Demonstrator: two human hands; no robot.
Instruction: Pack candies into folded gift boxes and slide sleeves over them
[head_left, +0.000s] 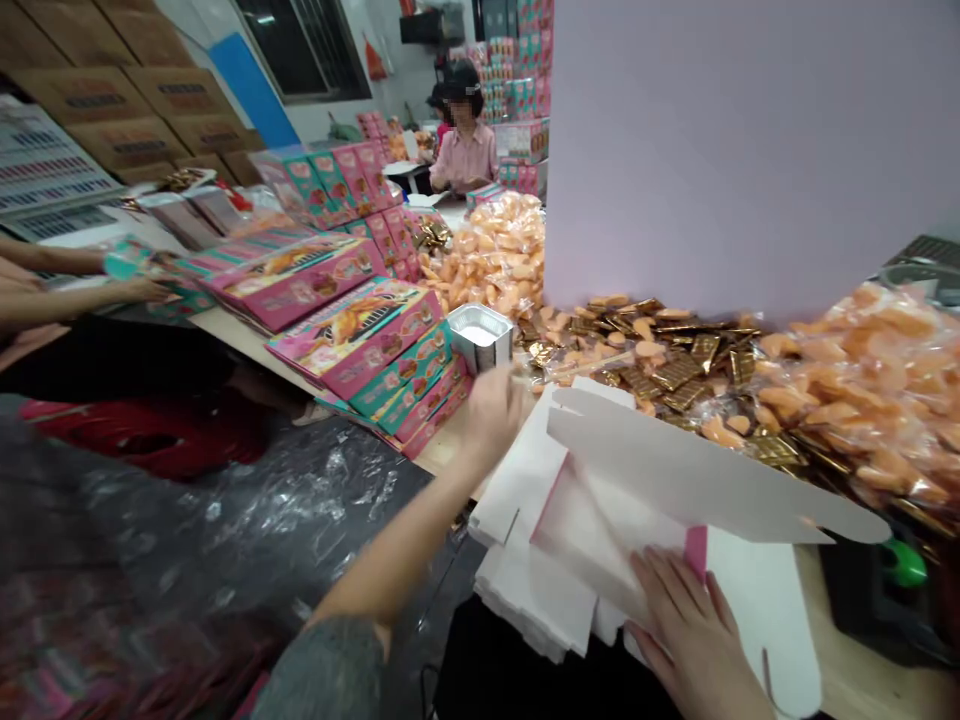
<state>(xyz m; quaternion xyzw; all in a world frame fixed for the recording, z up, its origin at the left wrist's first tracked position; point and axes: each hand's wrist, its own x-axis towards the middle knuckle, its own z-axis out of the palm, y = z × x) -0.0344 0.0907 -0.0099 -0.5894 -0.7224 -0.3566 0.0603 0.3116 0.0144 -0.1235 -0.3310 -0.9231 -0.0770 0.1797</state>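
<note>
My right hand [686,625] lies flat with fingers spread on an unfolded carton [615,480], its white inside facing up and a long flap standing at the far side. Beneath that carton is a stack of flat white cartons [529,600]. My left hand [495,415] is curled closed and slightly blurred at the table edge, just in front of a stack of foil trays [480,335]. What its fingers hold, if anything, I cannot make out. A thin pale stick [592,365] lies beyond it, among gold-wrapped bars [679,370] and orange pieces in clear wrappers [877,370].
Pink and teal printed boxes [367,340] are stacked left of the trays. A pale upright panel [735,150] stands behind the heap. A co-worker's hands [146,285] handle a box at far left. Another person [465,150] sits farther back. Plastic scraps [330,510] litter the floor.
</note>
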